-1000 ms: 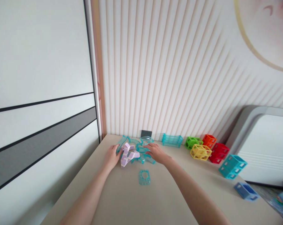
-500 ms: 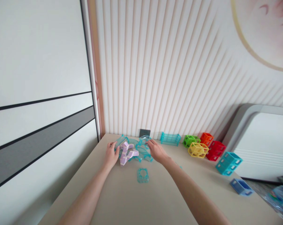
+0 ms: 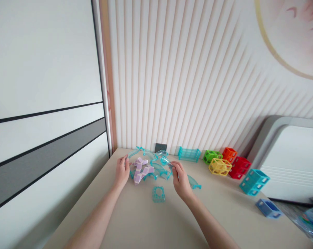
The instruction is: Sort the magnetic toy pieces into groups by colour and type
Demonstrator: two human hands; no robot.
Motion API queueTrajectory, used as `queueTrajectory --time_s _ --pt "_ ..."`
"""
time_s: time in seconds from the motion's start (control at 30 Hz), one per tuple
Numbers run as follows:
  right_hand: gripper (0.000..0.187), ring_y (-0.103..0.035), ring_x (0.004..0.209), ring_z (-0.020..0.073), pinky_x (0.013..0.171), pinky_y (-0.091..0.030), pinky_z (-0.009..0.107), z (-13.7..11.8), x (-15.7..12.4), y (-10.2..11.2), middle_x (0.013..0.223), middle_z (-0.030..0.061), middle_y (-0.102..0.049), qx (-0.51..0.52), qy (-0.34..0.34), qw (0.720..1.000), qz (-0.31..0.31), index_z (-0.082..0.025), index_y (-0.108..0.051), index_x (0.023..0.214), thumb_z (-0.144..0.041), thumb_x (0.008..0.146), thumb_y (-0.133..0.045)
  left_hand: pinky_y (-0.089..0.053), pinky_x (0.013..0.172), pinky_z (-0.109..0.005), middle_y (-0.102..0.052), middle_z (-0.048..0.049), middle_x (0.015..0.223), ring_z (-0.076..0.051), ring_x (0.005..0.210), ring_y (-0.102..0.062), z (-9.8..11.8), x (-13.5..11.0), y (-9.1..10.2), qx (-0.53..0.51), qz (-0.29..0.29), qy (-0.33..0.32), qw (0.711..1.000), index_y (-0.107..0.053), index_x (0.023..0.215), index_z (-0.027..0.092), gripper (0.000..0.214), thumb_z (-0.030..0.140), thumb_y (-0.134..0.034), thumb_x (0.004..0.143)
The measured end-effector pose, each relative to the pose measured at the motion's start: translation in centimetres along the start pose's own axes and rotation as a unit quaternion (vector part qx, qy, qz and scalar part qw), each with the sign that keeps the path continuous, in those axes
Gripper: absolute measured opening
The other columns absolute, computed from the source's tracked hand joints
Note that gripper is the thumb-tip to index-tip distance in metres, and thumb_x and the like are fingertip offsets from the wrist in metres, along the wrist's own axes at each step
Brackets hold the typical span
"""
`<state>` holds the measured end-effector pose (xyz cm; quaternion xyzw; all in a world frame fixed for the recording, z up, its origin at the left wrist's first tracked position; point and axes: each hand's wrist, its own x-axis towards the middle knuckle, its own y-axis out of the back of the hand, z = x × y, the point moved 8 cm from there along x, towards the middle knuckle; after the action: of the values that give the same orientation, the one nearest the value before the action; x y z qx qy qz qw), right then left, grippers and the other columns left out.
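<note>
My left hand (image 3: 122,172) pinches the near end of a clear teal curved track piece (image 3: 134,151), whose far end lifts above the pile. In my right hand (image 3: 181,180), fingers closed, is another clear teal track piece (image 3: 166,161) pointing up and left. Between the hands lie several more see-through teal pieces (image 3: 158,169) and a lilac branching block piece (image 3: 142,171). Closer to me sits a square teal piece with a round hole (image 3: 158,194). A teal curved piece (image 3: 194,182) rests just right of my right hand, partly hidden by it.
Along the wall stand a long teal frame (image 3: 189,154), a green frame block (image 3: 212,156) and an orange one (image 3: 229,154). Yellow (image 3: 220,167), red (image 3: 239,168), turquoise (image 3: 254,182) and blue blocks (image 3: 268,208) line the table's right side. A socket (image 3: 160,147) is behind the pile.
My right hand has moved right and toward me, drawing a teal track piece off the pile. My left hand has closed on a curved piece and tilted it. The teal piece at right has come into view.
</note>
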<state>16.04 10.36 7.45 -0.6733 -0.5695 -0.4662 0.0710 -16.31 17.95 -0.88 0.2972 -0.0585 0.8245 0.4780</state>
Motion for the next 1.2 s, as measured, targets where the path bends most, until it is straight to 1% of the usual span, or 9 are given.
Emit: queueTrajectory --time_s 0.17,0.4,0.5,0.6,0.73,0.8,0.93,1.03,1.2 --pt "0.025 -0.066 0.107 0.0240 0.092 -0.054 0.037 0.5 -2.7 1.8 0.115 0.0112 -0.066 -0.003 -0.014 0.999 0.031 -0.024 -0.066 0.110 -0.029 0.104 -0.042 -0.066 0.080 -0.045 -0.057 -0.0144 0.118 -0.025 0.094 -0.070 -0.1 0.0 0.1 -0.085 0.017 0.027 0.996 -0.065 0.118 0.016 0.056 0.063 -0.044 0.096" --pt "0.028 -0.066 0.105 0.0243 0.091 -0.054 0.037 0.7 -3.5 2.0 0.114 0.0110 -0.067 0.033 -0.044 0.998 0.040 -0.024 -0.068 0.108 -0.035 0.105 -0.043 -0.065 0.083 -0.043 -0.062 -0.0142 0.116 -0.028 0.106 -0.069 -0.1 0.1 0.7 -0.185 0.056 0.071 0.978 -0.061 0.122 0.017 0.067 0.073 -0.048 0.090" --pt "0.026 -0.064 0.110 0.0258 0.095 -0.052 0.040 0.9 -3.8 1.7 0.117 0.0112 -0.067 0.058 -0.063 0.995 0.047 -0.025 -0.069 0.110 -0.039 0.103 -0.049 -0.064 0.085 -0.043 -0.064 -0.0155 0.120 -0.029 0.109 -0.069 1.1 0.0 1.0 -0.214 0.059 0.077 0.972 -0.060 0.124 0.017 0.068 0.074 -0.050 0.088" --pt "0.029 -0.065 0.105 0.0254 0.091 -0.054 0.041 2.1 -4.2 1.4 0.113 0.0099 -0.068 0.134 -0.132 0.979 0.082 -0.026 -0.067 0.115 -0.047 0.100 -0.055 -0.063 0.090 -0.045 -0.065 -0.0146 0.126 -0.030 0.116 -0.067 3.3 -0.7 0.7 -0.292 0.051 0.084 0.951 -0.059 0.125 0.019 0.059 0.066 -0.058 0.089" --pt "0.042 -0.069 0.092 0.0216 0.084 -0.059 0.041 3.3 -4.7 0.5 0.107 0.0053 -0.066 0.295 -0.225 0.920 0.128 -0.027 -0.059 0.125 -0.054 0.094 -0.063 -0.061 0.092 -0.049 -0.072 -0.0114 0.115 -0.031 0.112 -0.071 7.7 -2.8 -1.4 -0.368 0.010 0.098 0.925 -0.059 0.123 0.021 0.048 0.059 -0.059 0.093" --pt "0.047 -0.069 0.090 0.0211 0.081 -0.061 0.041 3.3 -4.7 0.3 0.103 0.0030 -0.063 0.345 -0.248 0.893 0.146 -0.027 -0.059 0.125 -0.055 0.089 -0.069 -0.059 0.095 -0.050 -0.074 -0.0112 0.114 -0.030 0.108 -0.073 9.9 -4.6 -4.0 -0.392 -0.061 0.135 0.908 -0.059 0.124 0.023 0.047 0.058 -0.058 0.093" --pt "0.050 -0.067 0.090 0.0198 0.080 -0.062 0.041 2.9 -4.6 0.4 0.096 -0.0007 -0.060 0.411 -0.279 0.852 0.166 -0.030 -0.056 0.128 -0.052 0.087 -0.073 -0.060 0.096 -0.045 -0.064 -0.0144 0.137 -0.030 0.119 -0.068 13.5 -8.5 -7.6 -0.390 -0.125 0.142 0.901 -0.063 0.123 0.021 0.046 0.057 -0.057 0.095" --pt "0.053 -0.067 0.094 0.0202 0.082 -0.062 0.041 2.7 -4.6 0.7 0.098 -0.0010 -0.061 0.436 -0.287 0.834 0.178 -0.033 -0.052 0.132 -0.049 0.087 -0.074 -0.060 0.096 -0.043 -0.054 -0.0123 0.150 -0.030 0.123 -0.065 13.9 -10.8 -9.1 -0.378 -0.145 0.159 0.901 -0.062 0.130 0.024 0.048 0.058 -0.053 0.097" --pt "0.058 -0.069 0.097 0.0222 0.083 -0.061 0.044 2.5 -4.5 1.2 0.102 -0.0002 -0.061 0.441 -0.282 0.830 0.195 -0.034 -0.049 0.133 -0.047 0.084 -0.077 -0.059 0.098 -0.043 -0.053 -0.0119 0.150 -0.031 0.122 -0.066 13.1 -12.1 -9.3 -0.352 -0.174 0.155 0.907 -0.062 0.133 0.024 0.051 0.059 -0.051 0.097"
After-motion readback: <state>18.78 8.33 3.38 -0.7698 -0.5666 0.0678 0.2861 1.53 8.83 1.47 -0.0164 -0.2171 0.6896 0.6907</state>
